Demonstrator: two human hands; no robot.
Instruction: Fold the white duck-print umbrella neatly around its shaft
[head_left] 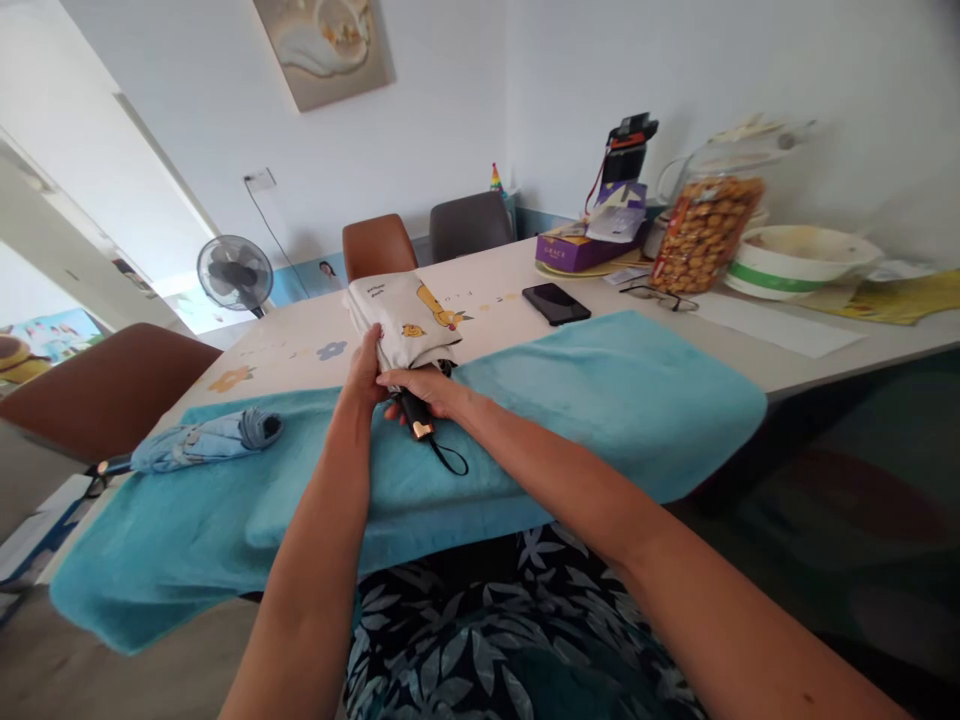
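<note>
A white folding umbrella [397,315] with yellow cartoon prints is in both my hands, its canopy loosely gathered and pointing away from me. Its black handle [415,410], with a copper-coloured end and a wrist loop, points toward me. My left hand [364,370] grips the canopy's left side near its lower end. Around the base of the canopy and the top of the handle, my right hand [427,390] is closed, some fingers hidden underneath. A rolled light-blue umbrella [206,440] lies to the left on the turquoise cloth [600,400].
On the table [480,265] are a black phone [556,303], glasses [660,297], a purple box [574,250], a jar of brown round snacks [705,235], a dark bottle [626,150] and white bowls [799,260]. Chairs [379,245] stand beyond; a fan [235,273] is at back left.
</note>
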